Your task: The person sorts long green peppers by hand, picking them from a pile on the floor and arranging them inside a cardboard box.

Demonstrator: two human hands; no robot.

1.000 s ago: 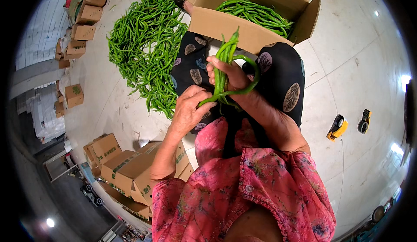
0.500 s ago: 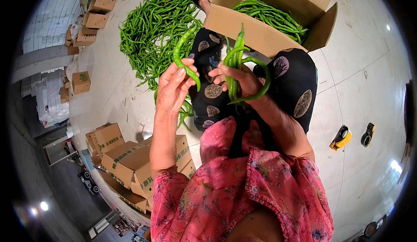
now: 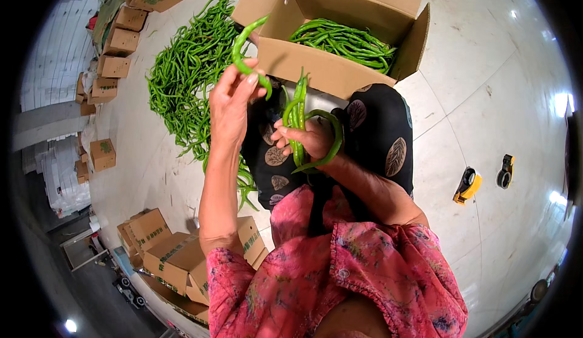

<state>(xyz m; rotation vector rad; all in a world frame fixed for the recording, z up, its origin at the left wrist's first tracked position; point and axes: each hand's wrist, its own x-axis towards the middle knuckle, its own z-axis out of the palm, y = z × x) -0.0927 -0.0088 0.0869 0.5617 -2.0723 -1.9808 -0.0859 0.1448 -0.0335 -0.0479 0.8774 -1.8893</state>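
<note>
Between the thumb and fingers of my left hand (image 3: 234, 98) is one curved green chili pepper (image 3: 238, 49), raised near the box's left corner. My right hand (image 3: 313, 137) is closed round a small bunch of long green chili peppers (image 3: 296, 114) above my lap. One pepper of that bunch curls out in a wide loop to the right of the hand. Ahead of my knees stands an open cardboard box (image 3: 328, 74) with many long peppers (image 3: 346, 41) laid inside. To the left, a big heap of green peppers (image 3: 188, 77) spreads over the floor.
Behind my left elbow are stacked cardboard cartons (image 3: 173, 256). More cartons (image 3: 121, 40) line the far left side, with a small one (image 3: 103, 154) standing nearer. On the pale tiled floor to the right lie two tape dispensers, one yellow and black (image 3: 467, 185), the other mostly black (image 3: 505, 172).
My left hand has moved up and away with its pepper, toward the box. The right hand still grips the bunch, slightly lower in the picture. The whole view has shifted somewhat.
</note>
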